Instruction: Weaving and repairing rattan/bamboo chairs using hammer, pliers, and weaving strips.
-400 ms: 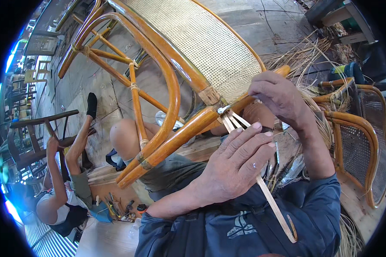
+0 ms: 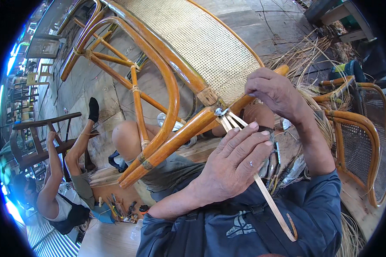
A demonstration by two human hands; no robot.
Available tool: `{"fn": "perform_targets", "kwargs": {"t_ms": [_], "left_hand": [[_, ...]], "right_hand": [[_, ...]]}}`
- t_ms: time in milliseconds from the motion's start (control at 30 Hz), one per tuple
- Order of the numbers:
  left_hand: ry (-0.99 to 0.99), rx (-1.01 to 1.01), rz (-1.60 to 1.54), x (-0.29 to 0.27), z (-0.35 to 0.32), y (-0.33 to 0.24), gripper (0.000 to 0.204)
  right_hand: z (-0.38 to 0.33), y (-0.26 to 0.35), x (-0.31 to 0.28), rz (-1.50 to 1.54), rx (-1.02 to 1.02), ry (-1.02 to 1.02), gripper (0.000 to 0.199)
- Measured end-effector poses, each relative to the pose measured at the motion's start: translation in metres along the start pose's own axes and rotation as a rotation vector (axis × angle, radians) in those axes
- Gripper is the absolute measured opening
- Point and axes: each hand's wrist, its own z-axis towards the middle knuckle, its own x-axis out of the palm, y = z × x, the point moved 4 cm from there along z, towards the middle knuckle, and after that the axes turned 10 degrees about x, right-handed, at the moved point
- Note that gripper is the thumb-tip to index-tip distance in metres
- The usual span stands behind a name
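Note:
A glossy orange-brown rattan chair frame point(image 2: 188, 130) lies tilted across my lap, with a woven cane panel point(image 2: 201, 40) at its upper side. Pale flat rattan strips point(image 2: 268, 197) run from the joint by the panel's corner down under my left hand point(image 2: 236, 167), which presses on them with its fingers close together and its thumb hidden. One strip's end curls back near my shirt. My right hand point(image 2: 276, 94) is curled over the frame's pole just right of that joint; its palm side is hidden. A small whitish-grey bit point(image 2: 221, 112) sits at the joint.
Loose cane strands point(image 2: 309, 58) are heaped at the far right. Another rattan chair point(image 2: 356, 150) with woven panels stands to the right. At the left, a person point(image 2: 51, 201) sits holding a dark wooden chair point(image 2: 43, 141). Hand tools point(image 2: 120, 207) lie on a board near that person.
The view has shifted slightly. My right hand has moved a little left along the pole; my left hand stays on the strips. The person at the left has moved slightly.

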Motion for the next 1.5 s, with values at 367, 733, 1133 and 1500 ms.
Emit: {"fn": "perform_targets", "kwargs": {"t_ms": [367, 733, 1133, 1500], "left_hand": [[0.002, 0.005, 0.006, 0.003, 0.000, 0.000, 0.037], [0.025, -0.006, 0.030, 0.000, 0.000, 0.000, 0.038], [0.047, -0.004, 0.040, 0.000, -0.003, 0.001, 0.051], [0.008, -0.001, 0.018, -0.002, -0.001, 0.004, 0.044]], "right_hand": [[-0.004, -0.006, 0.008, -0.055, 0.012, -0.052, 0.017], [-0.019, -0.015, 0.003, -0.104, -0.018, -0.040, 0.017], [-0.006, -0.006, 0.008, -0.107, -0.034, -0.107, 0.018], [-0.018, -0.003, 0.005, -0.141, 0.071, -0.235, 0.022]]}}
